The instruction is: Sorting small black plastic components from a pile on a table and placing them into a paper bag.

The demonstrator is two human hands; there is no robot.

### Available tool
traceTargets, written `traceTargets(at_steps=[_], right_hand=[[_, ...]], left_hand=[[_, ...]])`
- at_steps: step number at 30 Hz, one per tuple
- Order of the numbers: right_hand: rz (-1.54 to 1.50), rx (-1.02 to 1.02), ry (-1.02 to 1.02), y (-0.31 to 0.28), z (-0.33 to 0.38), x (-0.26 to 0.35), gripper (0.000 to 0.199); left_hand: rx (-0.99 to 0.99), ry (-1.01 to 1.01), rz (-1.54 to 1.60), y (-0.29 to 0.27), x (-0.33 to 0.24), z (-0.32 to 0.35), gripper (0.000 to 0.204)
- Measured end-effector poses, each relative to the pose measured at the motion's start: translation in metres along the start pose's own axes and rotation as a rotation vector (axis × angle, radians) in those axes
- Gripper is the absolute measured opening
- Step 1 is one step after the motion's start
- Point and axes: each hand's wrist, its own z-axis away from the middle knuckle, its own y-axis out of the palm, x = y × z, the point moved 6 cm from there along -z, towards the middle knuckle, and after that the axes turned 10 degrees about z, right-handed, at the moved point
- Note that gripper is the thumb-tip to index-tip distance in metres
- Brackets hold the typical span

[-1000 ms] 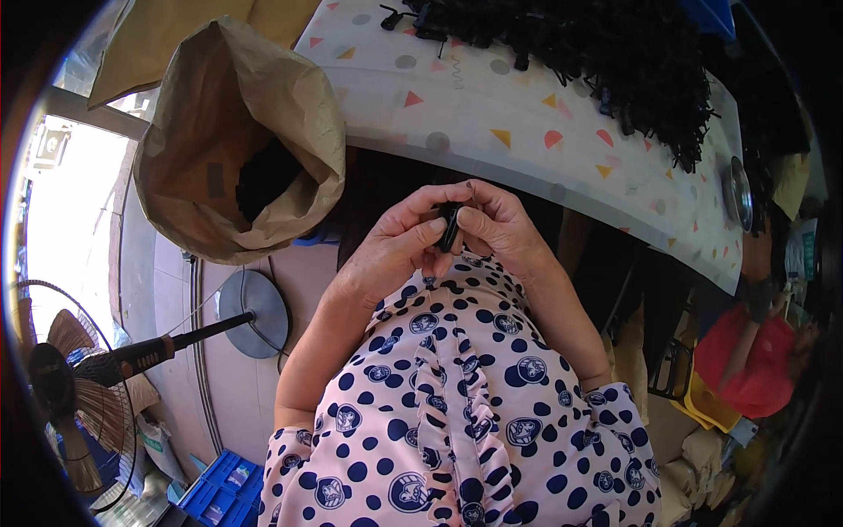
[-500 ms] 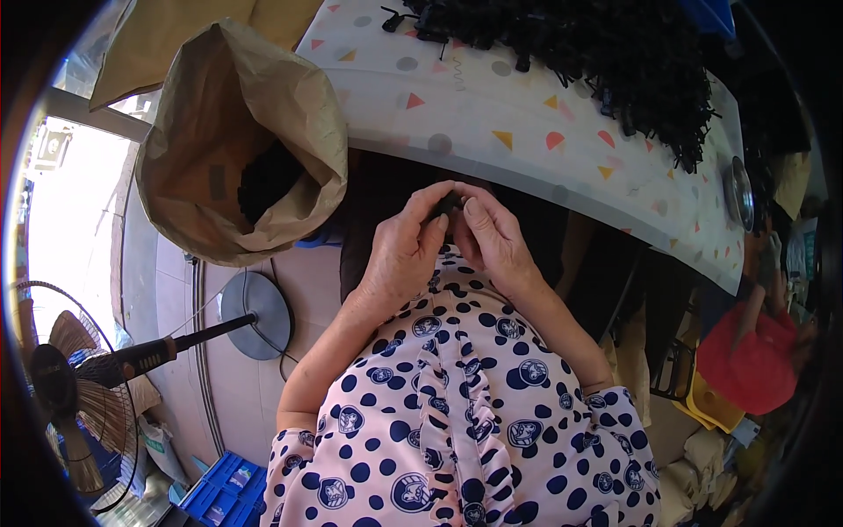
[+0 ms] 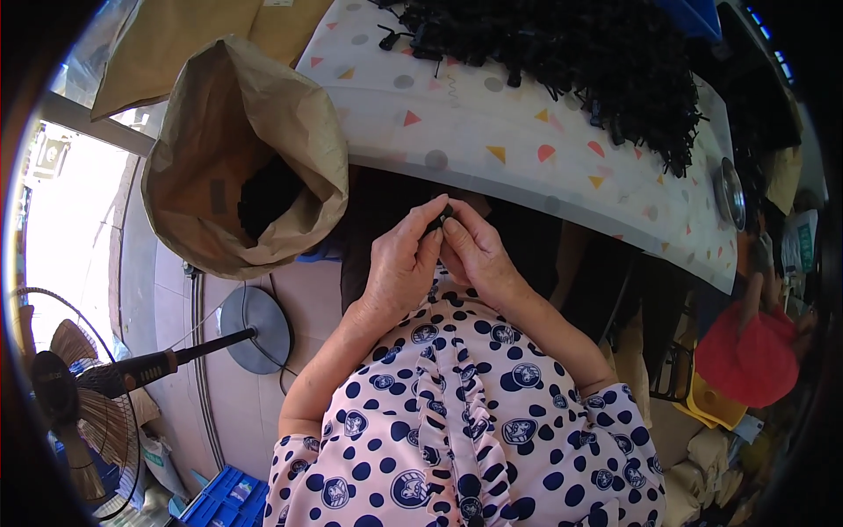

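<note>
In front of my chest, just below the table's near edge, my left hand and my right hand meet at the fingertips. Pinched between them is a small black part, mostly covered by the fingers, so its exact kind does not show. Both hands have their fingers closed on it. On the table lies a large heap of small black parts with thin stems. To the left of my hands stands an open brown paper bag with a pile of black parts inside.
The table wears a white patterned cloth. A metal dish sits at its right end and a blue bin at the back. Left are a standing fan and blue crate. A person in red is at right.
My fingertips have shifted slightly down and left, still together on the small black part, which now shows a bit more. The whole view has tilted a little.
</note>
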Motion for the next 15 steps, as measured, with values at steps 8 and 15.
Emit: traceTargets(at_steps=[8,15], right_hand=[[0.231,0.134,-0.11,0.002,-0.041,0.021,0.027],[1.337,-0.082,-0.44,-0.062,-0.163,0.075,0.03]], left_hand=[[-0.069,0.09,-0.123,-0.026,0.002,-0.011,0.036],[-0.397,-0.036,-0.289,-0.135,0.018,-0.009,0.035]])
